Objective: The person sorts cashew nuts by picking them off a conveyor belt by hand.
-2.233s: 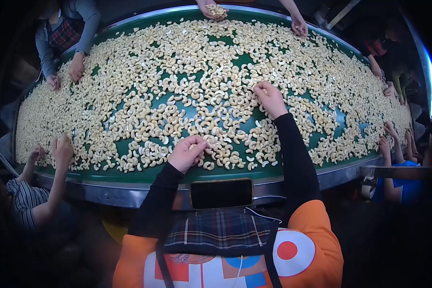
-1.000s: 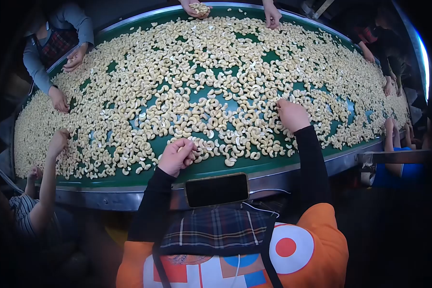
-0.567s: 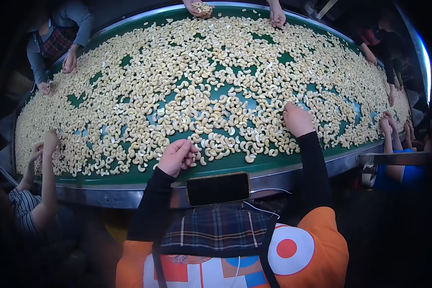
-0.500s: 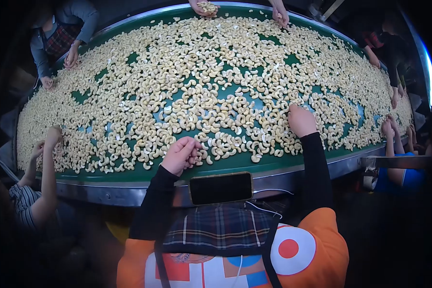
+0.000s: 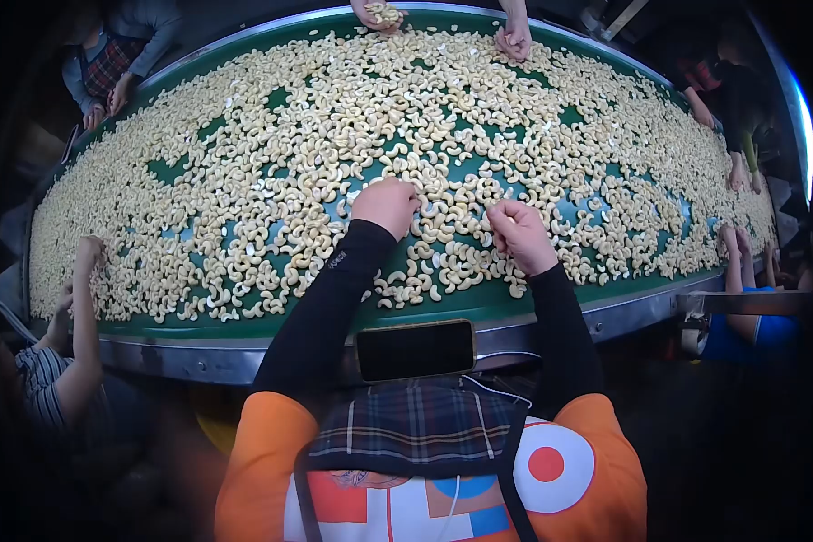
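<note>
Pale cashew nuts [image 5: 325, 144] lie thickly scattered over a green conveyor belt [image 5: 479, 303]. My left hand [image 5: 387, 206] reaches in among them near the middle, back of the hand up. Its fingers are curled down and partly hidden at the nuts. To the right, my right hand [image 5: 520, 237] is closed just over the nuts, thumb and fingers pressed together. Whatever either hand pinches is too small or hidden to make out.
A metal rail [image 5: 203, 359] edges the belt on my side. A dark phone [image 5: 415, 351] with a white cable stands at my waist. Co-workers' hands work at the far side, one holding cashews [image 5: 384, 14], and others reach in at left and right.
My left hand has moved forward and right into the nuts. My right hand has drawn back and left, off the nuts it was touching. The nuts have shifted rightward with the belt.
</note>
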The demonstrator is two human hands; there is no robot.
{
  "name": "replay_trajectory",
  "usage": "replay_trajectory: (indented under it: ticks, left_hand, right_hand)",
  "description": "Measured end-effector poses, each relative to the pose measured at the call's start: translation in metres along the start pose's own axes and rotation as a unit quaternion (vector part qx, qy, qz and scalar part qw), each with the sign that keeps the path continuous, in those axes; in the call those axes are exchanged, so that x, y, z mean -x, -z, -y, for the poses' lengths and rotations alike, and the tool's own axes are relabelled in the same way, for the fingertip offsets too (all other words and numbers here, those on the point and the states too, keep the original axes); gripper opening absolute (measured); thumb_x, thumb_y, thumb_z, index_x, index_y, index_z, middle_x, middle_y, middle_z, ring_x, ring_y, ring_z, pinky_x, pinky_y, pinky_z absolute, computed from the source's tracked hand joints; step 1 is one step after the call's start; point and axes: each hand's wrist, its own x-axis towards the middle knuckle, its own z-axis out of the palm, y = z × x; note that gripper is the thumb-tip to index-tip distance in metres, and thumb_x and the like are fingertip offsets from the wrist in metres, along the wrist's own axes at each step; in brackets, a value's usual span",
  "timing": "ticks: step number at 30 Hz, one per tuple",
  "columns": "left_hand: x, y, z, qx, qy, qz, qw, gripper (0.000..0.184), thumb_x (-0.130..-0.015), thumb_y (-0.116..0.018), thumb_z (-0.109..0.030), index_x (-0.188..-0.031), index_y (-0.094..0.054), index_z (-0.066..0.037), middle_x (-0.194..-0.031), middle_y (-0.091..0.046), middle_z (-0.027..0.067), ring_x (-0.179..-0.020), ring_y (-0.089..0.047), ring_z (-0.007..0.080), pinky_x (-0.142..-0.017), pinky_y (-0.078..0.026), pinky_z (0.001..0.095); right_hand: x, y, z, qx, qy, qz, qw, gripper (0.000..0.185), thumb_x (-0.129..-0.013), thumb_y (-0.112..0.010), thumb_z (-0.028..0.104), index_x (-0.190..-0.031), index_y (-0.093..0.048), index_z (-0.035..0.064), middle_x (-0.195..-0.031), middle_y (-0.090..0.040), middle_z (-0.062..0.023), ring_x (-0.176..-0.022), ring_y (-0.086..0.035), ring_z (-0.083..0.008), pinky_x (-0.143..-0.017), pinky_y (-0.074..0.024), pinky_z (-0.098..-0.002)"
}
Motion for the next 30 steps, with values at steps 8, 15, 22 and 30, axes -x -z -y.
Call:
replay_trajectory:
  ticks: [8,15,22,30]
  left_hand:
    - [0.036,0.011,0.025,0.120,0.017,0.110,0.987,0.016,-0.079,-0.060,-0.021,-0.078,-0.060,-0.005,-0.073,-0.060,0.0074,-0.064,-0.060,0.0181,-0.053,-0.046,0.0294]
    - [0.051,0.028,0.049,0.667,0.188,0.230,0.683,0.010,-0.082,-0.056,-0.017,-0.079,-0.053,-0.008,-0.067,-0.054,0.0016,-0.051,-0.050,0.0068,-0.038,-0.032,0.0181]
    - [0.089,0.042,0.080,0.746,0.221,0.214,0.591,0.010,-0.088,-0.051,-0.017,-0.085,-0.052,-0.008,-0.066,-0.050,-0.0017,-0.048,-0.043,0.0058,-0.039,-0.028,0.0163]
    - [0.126,0.066,0.109,0.537,0.184,0.133,0.813,0.013,-0.087,-0.055,-0.017,-0.087,-0.058,-0.004,-0.067,-0.053,-0.0019,-0.053,-0.047,0.0052,-0.045,-0.036,0.0165]
  right_hand:
    - [0.015,-0.030,-0.026,0.369,0.163,-0.072,0.912,0.017,-0.080,-0.063,0.021,-0.082,-0.061,0.0051,-0.071,-0.061,-0.0038,-0.056,-0.057,-0.0146,-0.053,-0.0451,-0.0274]
    - [0.029,-0.057,-0.005,0.394,0.041,-0.074,0.915,0.013,-0.077,-0.063,0.018,-0.085,-0.062,0.0078,-0.074,-0.061,-0.0093,-0.066,-0.060,-0.0223,-0.056,-0.0465,-0.0308]
    - [0.031,-0.094,-0.024,0.628,0.186,-0.072,0.752,0.014,-0.081,-0.060,0.020,-0.077,-0.057,0.0073,-0.064,-0.057,-0.0046,-0.057,-0.059,-0.0182,-0.047,-0.0437,-0.0321]
    - [-0.006,-0.150,-0.003,-0.134,-0.057,0.082,0.986,0.016,-0.087,-0.055,0.020,-0.082,-0.058,0.0046,-0.068,-0.058,-0.0008,-0.047,-0.051,-0.0045,-0.040,-0.0351,-0.0148]
